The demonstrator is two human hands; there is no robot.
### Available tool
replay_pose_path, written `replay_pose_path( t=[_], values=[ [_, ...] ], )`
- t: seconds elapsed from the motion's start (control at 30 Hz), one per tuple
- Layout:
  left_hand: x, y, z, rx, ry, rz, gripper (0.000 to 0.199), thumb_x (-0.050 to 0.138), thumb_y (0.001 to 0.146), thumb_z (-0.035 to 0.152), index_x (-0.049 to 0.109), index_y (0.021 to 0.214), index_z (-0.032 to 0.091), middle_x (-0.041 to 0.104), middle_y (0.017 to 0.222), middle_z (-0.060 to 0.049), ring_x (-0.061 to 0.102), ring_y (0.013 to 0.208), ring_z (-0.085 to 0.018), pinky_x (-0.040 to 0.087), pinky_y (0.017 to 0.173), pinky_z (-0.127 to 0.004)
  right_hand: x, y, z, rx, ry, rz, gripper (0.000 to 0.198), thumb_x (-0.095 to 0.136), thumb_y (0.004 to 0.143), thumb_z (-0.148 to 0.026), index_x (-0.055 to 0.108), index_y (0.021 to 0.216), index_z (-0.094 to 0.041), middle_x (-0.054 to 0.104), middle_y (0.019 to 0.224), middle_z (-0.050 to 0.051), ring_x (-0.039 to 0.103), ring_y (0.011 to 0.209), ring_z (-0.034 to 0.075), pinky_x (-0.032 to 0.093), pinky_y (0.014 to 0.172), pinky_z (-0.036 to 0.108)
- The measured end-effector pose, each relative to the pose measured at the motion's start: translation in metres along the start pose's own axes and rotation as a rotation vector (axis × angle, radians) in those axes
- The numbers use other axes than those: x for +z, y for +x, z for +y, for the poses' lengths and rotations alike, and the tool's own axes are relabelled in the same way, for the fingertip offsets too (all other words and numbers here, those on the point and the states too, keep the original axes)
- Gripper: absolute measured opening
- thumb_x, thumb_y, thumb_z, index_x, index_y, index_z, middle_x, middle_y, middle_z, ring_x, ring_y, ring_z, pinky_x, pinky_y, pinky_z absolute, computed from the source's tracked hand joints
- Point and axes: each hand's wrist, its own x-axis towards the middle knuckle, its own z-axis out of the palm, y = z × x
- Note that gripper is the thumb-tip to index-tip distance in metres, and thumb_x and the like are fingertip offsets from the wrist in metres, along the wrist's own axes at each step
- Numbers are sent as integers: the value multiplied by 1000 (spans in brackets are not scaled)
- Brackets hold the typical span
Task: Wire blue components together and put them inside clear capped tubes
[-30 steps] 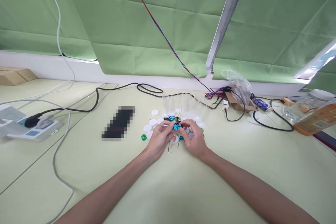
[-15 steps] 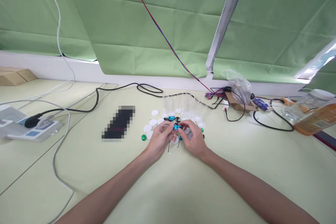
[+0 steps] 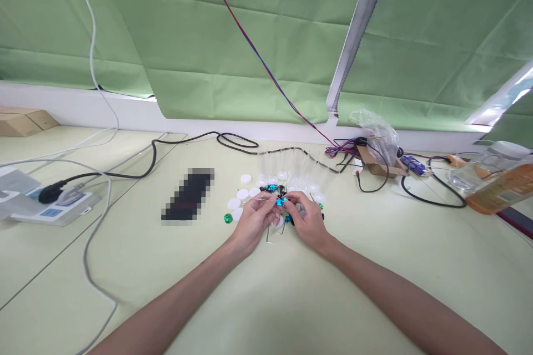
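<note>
Bright-blue, metallic-looking small hardware (image 3: 280,202) was pinched between the left hand (image 3: 253,219) and the right hand (image 3: 308,221) above the pale yellow-green table (image 3: 375,249), near round white plastic-looking caps (image 3: 234,203), presumably so it was steadied from both sides.

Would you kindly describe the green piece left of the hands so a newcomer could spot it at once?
On the pale table, go to the white round caps beside and beyond the left hand. At the left edge of that group sits a small, shiny green piece. Its green colour sets it apart from the white caps next to it.
</note>
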Motion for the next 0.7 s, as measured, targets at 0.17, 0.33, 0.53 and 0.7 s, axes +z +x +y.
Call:
replay_pose_path(
  t=[0.17,0.33,0.53,0.7],
  values=[
    [-1,1,0,1,-7,1,23,71,80,35,60,80,15,58,58,1,50,51,-8,41,53,-22,-1,1,-4,-34,-42,24,12,54,92,-27,59,101,-21,65,88,4,62,79,17,50,74,30],
    [-1,1,-1,6,-17,18,23,72,79,35,59,79,15,55,55,2,49,50,-9,41,53,-22,-2,1,-8,-131,-66,24,15,55,90,-23,57,104,-21,61,94,7,58,82,19,50,75,34],
    [0,1,-1,5,-35,31,24,74,77,35,60,79,15,60,61,0,50,51,-9,42,52,-22,-2,2,-6,-159,-28,27,15,51,91,-19,57,105,-22,60,96,7,58,88,20,50,78,35],
    [-2,2,-2,8,-26,20,25,74,76,35,62,80,14,61,64,-1,51,53,-9,42,51,-21,-1,1,-3,-115,-24,27,14,50,92,-21,58,104,-22,62,94,6,60,85,19,50,78,35]
  ],
)
